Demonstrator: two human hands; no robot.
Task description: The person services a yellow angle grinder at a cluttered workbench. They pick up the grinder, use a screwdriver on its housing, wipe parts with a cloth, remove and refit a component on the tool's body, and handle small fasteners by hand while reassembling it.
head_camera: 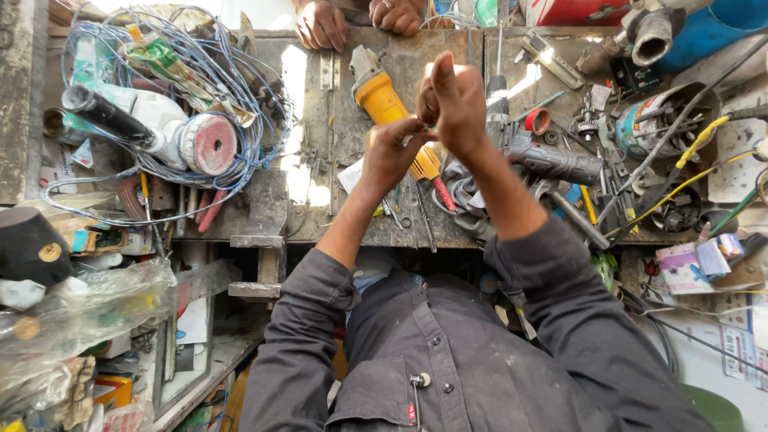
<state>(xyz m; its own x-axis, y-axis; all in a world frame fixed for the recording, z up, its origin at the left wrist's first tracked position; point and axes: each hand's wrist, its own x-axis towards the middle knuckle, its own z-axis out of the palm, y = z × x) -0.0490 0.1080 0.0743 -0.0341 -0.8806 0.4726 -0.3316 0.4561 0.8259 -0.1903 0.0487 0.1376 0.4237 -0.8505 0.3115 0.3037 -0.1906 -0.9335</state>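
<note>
Nearest the camera, both forearms in dark grey sleeves rise from the lap toward the tabletop (336, 200). The left hand (392, 152) and the right hand (452, 104) meet above the bench edge. The left fingers are curled and pinch a small item at the point of contact; the right hand is closed loosely around the same spot with its thumb raised. The item is too small and too covered to identify; it sits between the two hands, held clear of the tabletop.

Judged from this position, the work is mid-stage: the item is being handled in the air, not set down, and no tool is in either hand.

Just beyond the hands lie a yellow angle grinder (380, 92), a screwdriver with a red and yellow handle (432, 172) and a dark power drill (544, 156). Further left, a white grinder with a red disc (188, 136) rests in a tangle of blue wire (240, 72). At the far edge, another person's hands (356, 20) rest on the tabletop.
</note>
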